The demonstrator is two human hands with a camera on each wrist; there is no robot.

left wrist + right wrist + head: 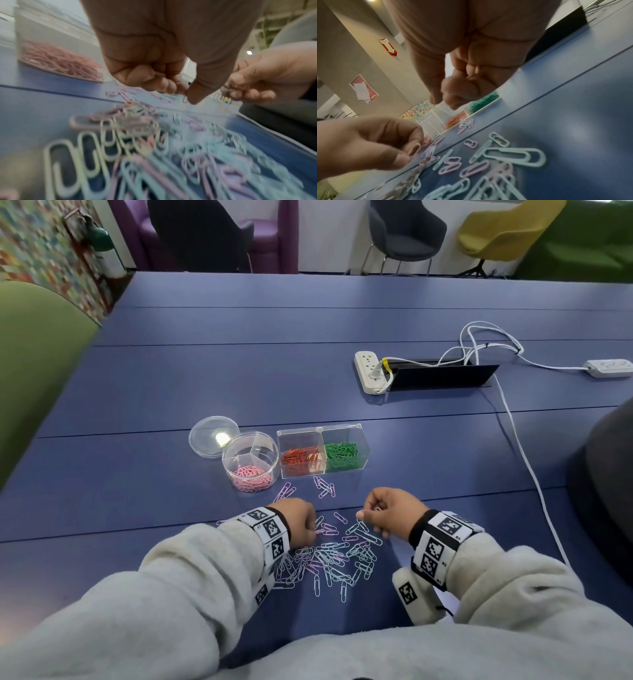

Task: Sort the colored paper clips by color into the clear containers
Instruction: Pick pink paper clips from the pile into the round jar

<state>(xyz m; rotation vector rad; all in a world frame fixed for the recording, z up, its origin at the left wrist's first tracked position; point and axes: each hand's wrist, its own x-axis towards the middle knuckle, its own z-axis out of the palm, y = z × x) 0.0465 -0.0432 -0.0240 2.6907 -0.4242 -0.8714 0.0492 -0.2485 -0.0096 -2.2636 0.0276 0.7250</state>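
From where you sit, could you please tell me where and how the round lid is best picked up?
Probably take the lid by its left rim, coming from above on the left. It lies flat on the table, so only its thin edge offers a pinch, and its near-right edge is hidden behind the round tub, leaving no room for fingers there.

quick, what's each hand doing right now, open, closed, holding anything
Left hand: fingers curled, pinching a pale paper clip at the pile's edge.
Right hand: fingers curled round a few collected clips.
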